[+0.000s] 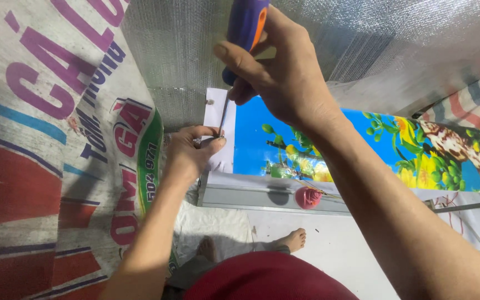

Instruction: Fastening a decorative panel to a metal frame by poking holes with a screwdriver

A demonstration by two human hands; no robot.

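The right hand (284, 78) is gripping a blue-and-orange screwdriver (244, 34), fingers wrapped tight round the handle, its shaft running from one o'clock down to seven. The left hand (190, 150) is pinching a small screw (221, 134) at the tip, beside the white edge of a bright flowered panel (418, 150), silver foil sheet (184, 50) crowding behind

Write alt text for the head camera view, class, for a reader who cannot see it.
The right hand holds a blue-and-orange screwdriver, tip down at a screw pinched by the left hand against a white panel with a blue floral picture.
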